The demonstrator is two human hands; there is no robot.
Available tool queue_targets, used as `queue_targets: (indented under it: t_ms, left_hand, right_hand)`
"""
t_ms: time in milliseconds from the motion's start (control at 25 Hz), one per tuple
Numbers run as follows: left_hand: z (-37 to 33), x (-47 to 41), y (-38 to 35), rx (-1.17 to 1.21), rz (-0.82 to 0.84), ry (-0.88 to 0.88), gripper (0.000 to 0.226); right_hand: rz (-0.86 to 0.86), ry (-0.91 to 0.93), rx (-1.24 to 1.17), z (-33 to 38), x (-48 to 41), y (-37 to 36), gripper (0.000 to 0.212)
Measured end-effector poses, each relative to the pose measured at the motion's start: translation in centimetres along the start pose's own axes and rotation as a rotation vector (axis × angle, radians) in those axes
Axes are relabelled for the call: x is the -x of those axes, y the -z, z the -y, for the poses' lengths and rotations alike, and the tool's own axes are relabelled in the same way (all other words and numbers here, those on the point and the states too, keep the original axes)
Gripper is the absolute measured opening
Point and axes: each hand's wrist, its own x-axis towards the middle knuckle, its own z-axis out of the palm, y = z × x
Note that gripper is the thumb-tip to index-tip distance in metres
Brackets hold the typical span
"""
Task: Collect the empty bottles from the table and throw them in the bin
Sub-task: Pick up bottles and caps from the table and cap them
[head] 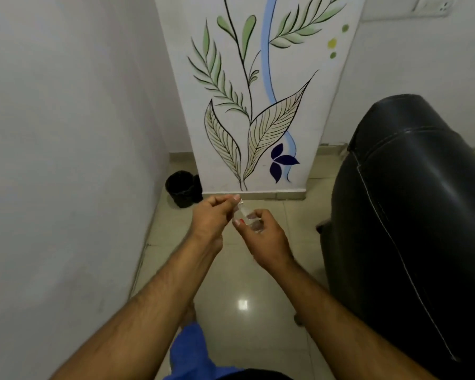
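Observation:
A small clear plastic bottle (248, 216) is held out over the tiled floor in front of me. My right hand (261, 237) wraps around its body. My left hand (210, 215) pinches the bottle's top end between thumb and fingers. A black bin (183, 189) with a dark liner stands on the floor ahead and to the left, tucked beside the painted pillar. The bottle is well short of the bin and to its right. No table is in view.
A white pillar (258, 105) painted with leaves rises straight ahead. A white wall (66, 160) closes the left side. A black leather chair (412, 220) fills the right. Glossy beige floor tiles (258, 311) run between wall and chair.

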Motion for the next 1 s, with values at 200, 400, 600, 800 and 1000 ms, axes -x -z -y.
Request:
queue_targets:
  t_ms: [200,400,600,800,1000]
  left_hand:
    - [-3.9,-14.3,-2.9,-0.056,0.42,0.069,0.015]
    - [-8.5,-28.8,-7.1,-0.102,0.711,0.132,0.024]
    - [-10.1,-35.7,-17.8,-0.297,0.529,-0.036,0.015]
    - [-11.5,-41.6,-27.9,-0.19,0.967,0.256,0.014]
    - [-11.1,-44.3,-38.2,-0.127,1.392,0.494,0.019]
  right_hand:
    - [0.031,-0.079,-0.26,2.2,-13.2,0.4,0.027]
    - [-0.093,-0.166,-0.469,6.0,-25.2,-0.7,0.024]
    - [-0.585,-0.204,-0.01,7.0,-34.5,1.7,0.042]
    - [-0.593,-0.134,-0.53,6.6,-40.7,9.1,0.034]
    - [-0.323,-0.094,-1.231,4.5,-43.8,16.2,0.053]
